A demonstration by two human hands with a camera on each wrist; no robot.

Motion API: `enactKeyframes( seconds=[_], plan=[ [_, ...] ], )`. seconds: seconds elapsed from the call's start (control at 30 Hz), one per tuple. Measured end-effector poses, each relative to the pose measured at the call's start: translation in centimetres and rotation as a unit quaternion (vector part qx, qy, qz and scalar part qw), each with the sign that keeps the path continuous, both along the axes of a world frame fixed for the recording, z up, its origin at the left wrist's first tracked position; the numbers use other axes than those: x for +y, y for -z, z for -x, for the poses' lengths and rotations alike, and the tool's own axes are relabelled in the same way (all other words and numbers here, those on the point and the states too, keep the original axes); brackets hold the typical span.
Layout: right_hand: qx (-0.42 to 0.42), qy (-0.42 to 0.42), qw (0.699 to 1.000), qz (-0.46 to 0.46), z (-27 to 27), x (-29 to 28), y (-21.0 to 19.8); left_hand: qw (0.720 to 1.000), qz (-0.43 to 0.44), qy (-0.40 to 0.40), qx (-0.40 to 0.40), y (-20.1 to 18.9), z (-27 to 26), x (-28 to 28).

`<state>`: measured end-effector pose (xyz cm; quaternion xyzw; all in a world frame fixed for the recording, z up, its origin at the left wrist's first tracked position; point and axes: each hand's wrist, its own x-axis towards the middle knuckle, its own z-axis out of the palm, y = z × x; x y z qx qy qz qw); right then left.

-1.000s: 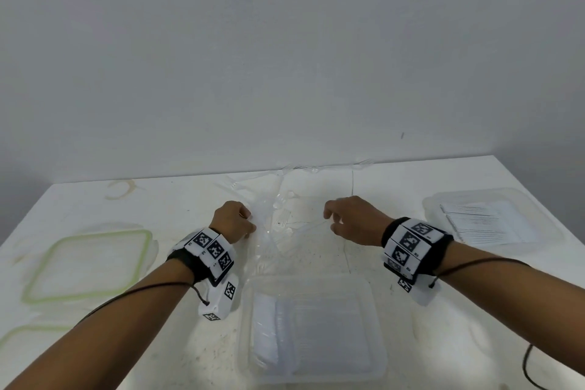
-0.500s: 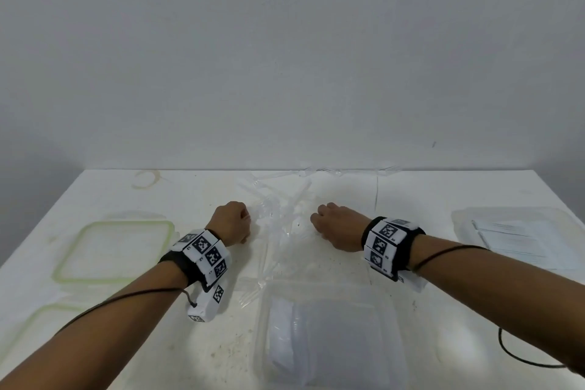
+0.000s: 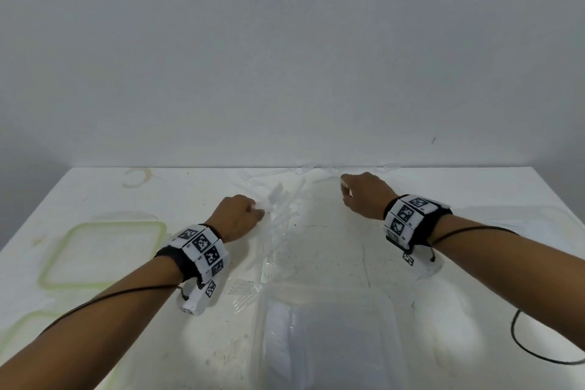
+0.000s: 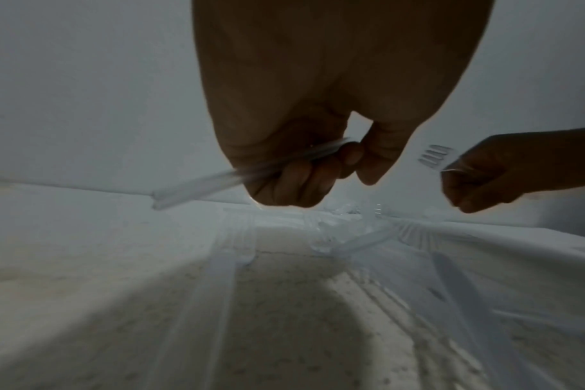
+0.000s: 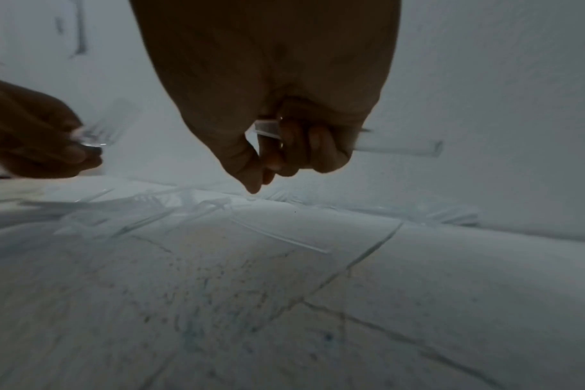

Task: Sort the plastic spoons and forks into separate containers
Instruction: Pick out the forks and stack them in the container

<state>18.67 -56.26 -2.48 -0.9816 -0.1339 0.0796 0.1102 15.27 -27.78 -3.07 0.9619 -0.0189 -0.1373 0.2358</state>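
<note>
Stained white table (image 3: 95, 187) meets a plain grey wall (image 3: 285, 57).

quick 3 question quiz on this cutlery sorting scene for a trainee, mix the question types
1. True or false: the left hand holds a clear plastic utensil handle.
2. What has the right hand curled round? A) a green-rimmed lid B) a clear plastic utensil C) nothing
3. Fill in: the clear rectangular plastic container sits ____ the person than the loose pile of clear cutlery.

Key: 1 true; 2 B; 3 nearer
</note>
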Motion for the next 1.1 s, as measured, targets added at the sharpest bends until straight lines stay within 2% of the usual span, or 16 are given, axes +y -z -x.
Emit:
enactKeyframes(
  seconds=[0.1, 0.23, 0.3, 0.47, 0.67, 0.9, 1.0, 1.1],
  plan=[
    [0.031, 0.006, 1.0, 0.004, -1.3, 1.3, 1.1, 0.999, 0.018, 0.039, -0.013, 0.3, -0.4, -1.4],
    [0.053, 0.002, 0.998, 0.014, -2.0, 3.0, 2.6, 0.989, -0.026, 0.139, -0.049, 0.7, -0.9, -3.5],
    [0.06, 0.001, 0.998, 0.022, -2.2, 3.2, 3.2, 0.985, -0.061, 0.153, -0.047, 1.2, -1.2, -4.4],
    [0.056, -0.013, 0.995, 0.077, -1.9, 2.6, 3.3, 0.98, -0.125, 0.147, -0.052, 2.0, -2.1, -5.7],
    [0.048, -0.001, 0.995, 0.089, -0.4, 0.8, 3.2, 0.986, -0.116, 0.107, -0.052, 1.8, -2.7, -5.9],
    [0.061, 0.119, 0.991, -0.001, 0.3, -0.6, 1.5, 0.983, -0.085, 0.163, 0.021, 1.1, -1.2, -4.9],
    [0.02, 0.176, 0.984, -0.017, 1.0, -1.4, 0.7, 0.977, -0.127, 0.168, 0.003, 1.4, -0.2, -5.5],
    [-0.025, 0.214, 0.976, 0.012, 2.0, -1.5, 0.2, 0.977, -0.13, 0.168, -0.002, 1.8, 0.2, -5.8]
  ],
)
